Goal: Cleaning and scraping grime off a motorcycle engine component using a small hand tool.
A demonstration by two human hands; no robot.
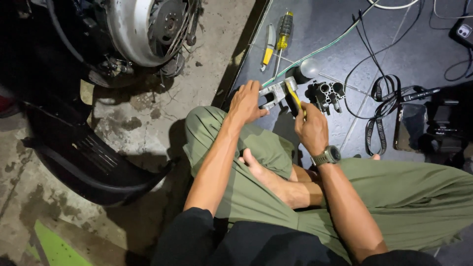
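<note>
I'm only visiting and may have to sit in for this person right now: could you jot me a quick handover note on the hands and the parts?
Left hand: steadies a small grey metal part on the dark mat.
Right hand: grips a yellow-handled tool, its tip at that part.
Nearby: black ribbed part to the right; yellow screwdriver and a second yellow-handled tool beyond; phone and lanyard to the right; scooter engine to the left.
Done: part lies off the scooter, on the mat.
Left: cannot tell.

Open mat (315, 29) beyond hands; black casting (325, 94), cables (374, 59), screwdrivers (282, 34) crowd right; scooter (98, 74) blocks left.
</note>
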